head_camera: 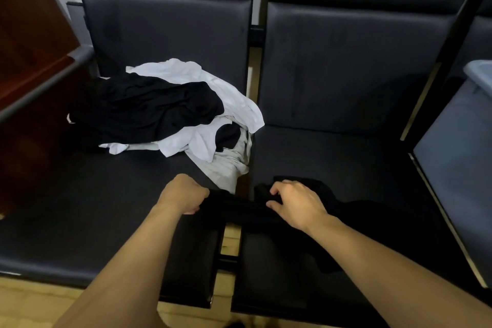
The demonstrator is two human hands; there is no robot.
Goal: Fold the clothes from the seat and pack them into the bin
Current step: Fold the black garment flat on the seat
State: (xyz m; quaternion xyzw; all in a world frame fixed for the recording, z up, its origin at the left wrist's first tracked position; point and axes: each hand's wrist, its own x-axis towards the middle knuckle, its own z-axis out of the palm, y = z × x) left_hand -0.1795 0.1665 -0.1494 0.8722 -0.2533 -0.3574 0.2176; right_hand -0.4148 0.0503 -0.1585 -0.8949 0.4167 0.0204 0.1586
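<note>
A black garment (354,224) lies stretched across the gap between two dark seats, mostly on the right seat (332,157). My left hand (186,196) is fisted on its left end over the left seat (80,208). My right hand (295,202) grips a bunched part of the same garment on the right seat. A heap of black and white clothes (173,114) sits at the back of the left seat. The grey-blue bin (460,146) stands at the far right edge, partly cut off.
A reddish-brown wooden cabinet (29,34) and a grey armrest bar (45,85) flank the left seat. Wooden floor (231,241) shows through the gap between the seats and below their front edges. Dark seat backs (165,32) rise behind.
</note>
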